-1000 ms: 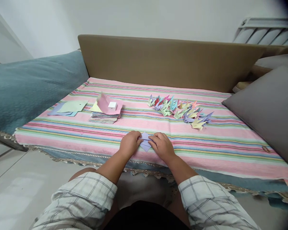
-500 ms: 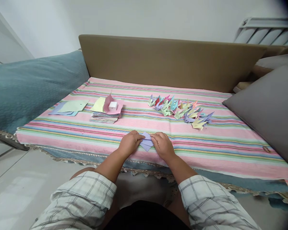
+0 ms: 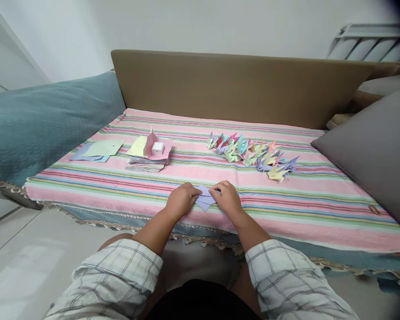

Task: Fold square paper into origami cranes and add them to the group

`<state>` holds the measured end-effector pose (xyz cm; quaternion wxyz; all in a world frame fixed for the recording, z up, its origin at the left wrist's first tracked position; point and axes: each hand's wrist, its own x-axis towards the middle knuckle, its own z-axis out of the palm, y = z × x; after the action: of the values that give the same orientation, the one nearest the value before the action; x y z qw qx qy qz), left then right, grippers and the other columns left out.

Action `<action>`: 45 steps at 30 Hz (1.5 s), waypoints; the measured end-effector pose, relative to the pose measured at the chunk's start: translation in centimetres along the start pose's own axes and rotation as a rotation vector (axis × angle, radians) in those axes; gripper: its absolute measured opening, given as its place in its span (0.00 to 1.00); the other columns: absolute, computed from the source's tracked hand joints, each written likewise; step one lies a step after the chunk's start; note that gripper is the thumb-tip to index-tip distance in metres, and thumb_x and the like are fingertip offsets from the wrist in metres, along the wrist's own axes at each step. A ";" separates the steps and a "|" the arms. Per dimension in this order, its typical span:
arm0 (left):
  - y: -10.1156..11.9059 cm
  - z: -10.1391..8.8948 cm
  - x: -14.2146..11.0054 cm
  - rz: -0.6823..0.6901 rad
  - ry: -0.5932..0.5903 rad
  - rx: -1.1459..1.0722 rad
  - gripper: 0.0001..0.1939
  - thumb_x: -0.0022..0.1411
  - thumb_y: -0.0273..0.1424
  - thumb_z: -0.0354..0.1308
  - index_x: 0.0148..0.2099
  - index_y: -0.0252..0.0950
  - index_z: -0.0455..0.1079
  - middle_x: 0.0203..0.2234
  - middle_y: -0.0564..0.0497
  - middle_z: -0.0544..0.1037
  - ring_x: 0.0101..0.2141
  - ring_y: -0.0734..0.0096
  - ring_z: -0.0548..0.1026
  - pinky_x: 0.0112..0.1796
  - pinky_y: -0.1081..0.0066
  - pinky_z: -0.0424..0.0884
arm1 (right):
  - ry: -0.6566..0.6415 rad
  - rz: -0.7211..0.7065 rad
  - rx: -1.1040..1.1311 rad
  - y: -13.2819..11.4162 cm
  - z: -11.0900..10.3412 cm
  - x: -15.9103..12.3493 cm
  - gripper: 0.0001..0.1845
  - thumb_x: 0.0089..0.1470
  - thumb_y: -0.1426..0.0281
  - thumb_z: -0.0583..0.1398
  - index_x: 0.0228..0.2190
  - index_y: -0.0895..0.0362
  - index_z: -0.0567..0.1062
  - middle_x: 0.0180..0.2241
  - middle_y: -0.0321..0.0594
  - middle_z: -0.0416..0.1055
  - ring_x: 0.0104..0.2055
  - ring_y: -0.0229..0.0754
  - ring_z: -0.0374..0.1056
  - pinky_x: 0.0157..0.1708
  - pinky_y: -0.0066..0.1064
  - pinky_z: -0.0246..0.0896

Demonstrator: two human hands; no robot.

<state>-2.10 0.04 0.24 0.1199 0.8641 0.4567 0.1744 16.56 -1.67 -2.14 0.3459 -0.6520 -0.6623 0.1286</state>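
A partly folded sheet of purple origami paper point(image 3: 205, 202) lies on the striped cloth near the sofa's front edge, one corner pointing toward me. My left hand point(image 3: 182, 198) grips its left side, thumb and fingers closed on the paper. On the opposite side my right hand point(image 3: 227, 198) pinches the right edge between thumb and forefinger. Layered flaps show between the two hands; the fingertips cover part of the folds. Beyond and to the right sits a cluster of folded paper cranes point(image 3: 250, 153) in several colours.
A stack of square paper point(image 3: 146, 163) stands left of centre, with a small white box point(image 3: 158, 148) on its raised pink sheet. Farther left lie loose green and blue sheets point(image 3: 100, 149). A grey cushion point(image 3: 373, 146) bounds the right side. Striped cloth point(image 3: 96, 189) covers the seat.
The right hand's fingers have shifted slightly, its forefinger more bent, and a little more of the paper's right side shows. The left hand keeps its hold. The view has moved very slightly.
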 end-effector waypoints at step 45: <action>-1.0 -0.6 0.1 -0.120 -0.062 -0.099 0.13 0.56 0.24 0.55 0.39 0.42 0.77 0.35 0.51 0.77 0.39 0.68 0.73 0.41 0.70 0.68 | 0.032 -0.119 -0.026 0.2 0.2 -0.3 0.07 0.52 0.67 0.59 0.31 0.52 0.78 0.36 0.41 0.71 0.40 0.45 0.64 0.42 0.36 0.58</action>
<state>-3.03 0.65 0.39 0.1870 0.8332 0.4944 0.1624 16.57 -1.91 -2.55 0.3548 -0.6179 -0.6961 0.0886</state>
